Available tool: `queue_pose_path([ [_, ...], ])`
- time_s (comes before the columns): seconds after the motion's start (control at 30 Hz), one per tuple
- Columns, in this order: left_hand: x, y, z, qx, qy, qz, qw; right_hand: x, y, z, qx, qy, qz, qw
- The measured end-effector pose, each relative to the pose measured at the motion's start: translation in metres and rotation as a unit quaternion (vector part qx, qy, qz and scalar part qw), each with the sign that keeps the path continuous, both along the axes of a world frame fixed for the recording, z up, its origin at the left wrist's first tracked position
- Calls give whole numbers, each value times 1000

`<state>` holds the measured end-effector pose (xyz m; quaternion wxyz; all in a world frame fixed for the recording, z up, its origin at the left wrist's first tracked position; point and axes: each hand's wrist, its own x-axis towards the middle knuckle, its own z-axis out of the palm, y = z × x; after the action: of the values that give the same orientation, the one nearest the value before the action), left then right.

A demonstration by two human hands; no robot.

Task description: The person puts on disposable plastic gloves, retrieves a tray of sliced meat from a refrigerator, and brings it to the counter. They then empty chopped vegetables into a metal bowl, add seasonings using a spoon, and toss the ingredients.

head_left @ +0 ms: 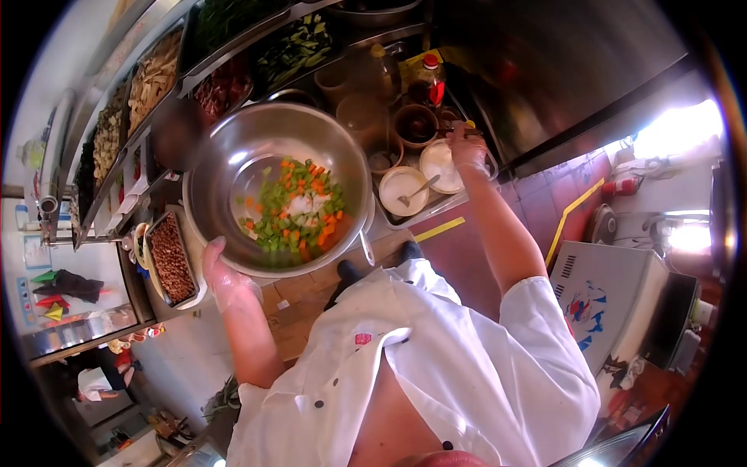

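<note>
A large steel bowl (226,156) holds diced green and orange vegetables (299,206) with a small white heap on top. Gloved in clear plastic, my left hand (226,272) is closed on the bowl's near rim at the lower left. My right hand (467,148), also gloved, is at the seasoning containers on the right, its fingers closed on a dark thin handle (455,131). Below that hand is a bowl of white powder (440,163). Beside it stands another white-filled bowl (403,187) with a spoon in it. A bowl of dark sauce (415,126) lies just left of the handle.
A red-capped bottle (429,82) stands behind the seasonings. Trays of chopped greens (296,50), raw meat (222,93) and pale strips (154,78) line the upper left. A tray of brown beans (171,261) sits left of the bowl. Another person (95,383) is far off at lower left.
</note>
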<state>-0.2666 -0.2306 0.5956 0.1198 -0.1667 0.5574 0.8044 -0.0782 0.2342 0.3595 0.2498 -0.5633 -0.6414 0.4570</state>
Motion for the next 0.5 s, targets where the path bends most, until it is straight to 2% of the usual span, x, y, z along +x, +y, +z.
queue_pose_path([
  [0.03,-2,0,-4,0,3,5,1000,3,-7,25,-11,26,-10,1000],
  [0.1,-9,3,-17,24,-2,-5,1000,14,17,-9,120,-31,32,992],
  [0.2,-25,9,-33,57,7,-33,998,10,15,17,88,17,-9,996],
  [0.27,-37,13,-48,67,19,-48,996,8,-13,79,6,10,-32,999],
  [0.3,-37,18,-50,56,32,-38,997,14,-1,62,49,-51,-8,997],
  [0.4,-39,27,-41,31,55,-78,995,6,-14,83,-3,30,-42,999],
  [0.5,-47,36,-40,53,74,-96,991,0,-32,99,-41,77,-48,995],
])
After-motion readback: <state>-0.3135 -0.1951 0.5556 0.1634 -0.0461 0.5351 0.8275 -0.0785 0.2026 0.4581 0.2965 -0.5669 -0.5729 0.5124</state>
